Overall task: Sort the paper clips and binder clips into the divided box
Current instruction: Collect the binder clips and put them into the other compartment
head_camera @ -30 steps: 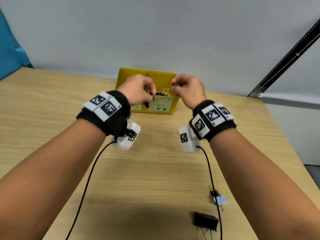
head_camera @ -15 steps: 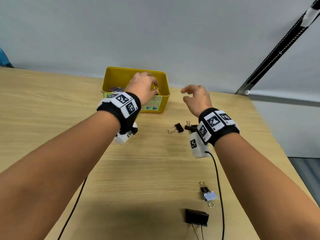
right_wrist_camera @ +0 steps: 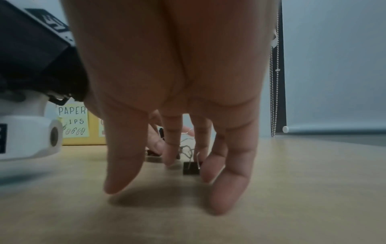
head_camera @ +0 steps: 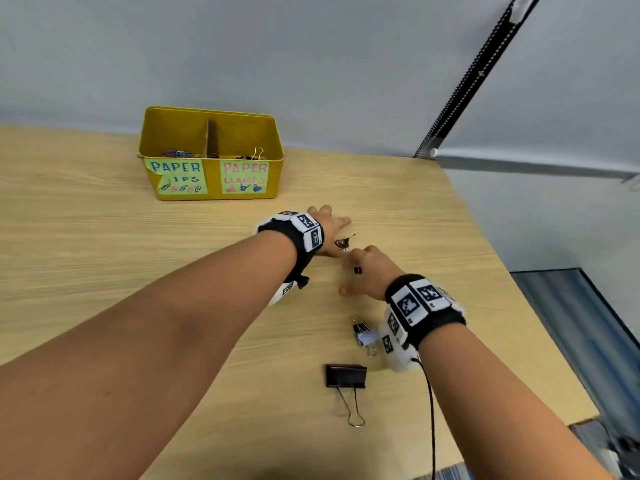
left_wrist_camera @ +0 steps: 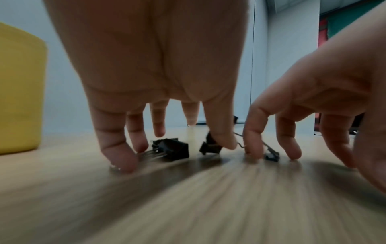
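Note:
The yellow divided box (head_camera: 211,188) stands at the back of the table, with coloured paper clips in its left half and binder clips in its right half. My left hand (head_camera: 330,226) is down on the table, fingers spread; its thumb touches a small black binder clip (left_wrist_camera: 210,146), and another black clip (left_wrist_camera: 171,148) lies under the fingers. My right hand (head_camera: 360,271) is beside it, fingers hanging straight down round a small black binder clip (right_wrist_camera: 191,168), thumb apart from it. Neither hand plainly pinches a clip.
A binder clip with a pale blue tag (head_camera: 363,336) and a large black binder clip (head_camera: 346,375) lie near my right wrist. The table's right edge (head_camera: 485,237) runs close by. Wrist-camera cables trail toward me.
Both hands have come back from over the box and dropped onto the table at the small binder clips. The left hand left the box's right half.

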A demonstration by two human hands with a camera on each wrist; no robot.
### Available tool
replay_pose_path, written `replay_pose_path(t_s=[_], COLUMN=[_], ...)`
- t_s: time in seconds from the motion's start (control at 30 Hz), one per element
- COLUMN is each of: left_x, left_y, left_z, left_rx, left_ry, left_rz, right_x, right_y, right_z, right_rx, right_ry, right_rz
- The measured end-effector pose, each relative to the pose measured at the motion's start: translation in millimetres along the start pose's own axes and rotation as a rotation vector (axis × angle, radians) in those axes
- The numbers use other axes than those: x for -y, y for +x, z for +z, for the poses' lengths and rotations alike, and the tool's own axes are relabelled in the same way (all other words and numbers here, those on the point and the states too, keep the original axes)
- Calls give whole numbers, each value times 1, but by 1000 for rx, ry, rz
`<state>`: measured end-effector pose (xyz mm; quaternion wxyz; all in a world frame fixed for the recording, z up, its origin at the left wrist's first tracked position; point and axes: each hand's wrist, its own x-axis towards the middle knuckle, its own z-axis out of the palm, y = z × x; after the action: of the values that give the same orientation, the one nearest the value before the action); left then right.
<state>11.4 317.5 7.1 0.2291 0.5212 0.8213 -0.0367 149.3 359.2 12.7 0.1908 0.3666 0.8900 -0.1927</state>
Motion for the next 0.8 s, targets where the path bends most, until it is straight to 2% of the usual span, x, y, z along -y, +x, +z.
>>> replay_pose_path(t_s=[0.17,0.37,0.57,0.67,0.8], left_x=[0,16,26,31,44], left_y=[-2,-12,-22,-29,-45], left_z=[3,9,10,14,18], left_rx=[-34,-38,24,-11,-91], left_ry=[-31,-168,-160,-154,-222], left_rz=[14,68,65,38,14], right_x=[-4,20,20,14,15], right_y=[0,19,20,18,22], right_z=[-10,-1,2,0,-6], right_rx=[-173,-23,-16,-11,13], right_ry=[127,-28,20,52,215], right_rz=[54,-14,-104,-121,-104])
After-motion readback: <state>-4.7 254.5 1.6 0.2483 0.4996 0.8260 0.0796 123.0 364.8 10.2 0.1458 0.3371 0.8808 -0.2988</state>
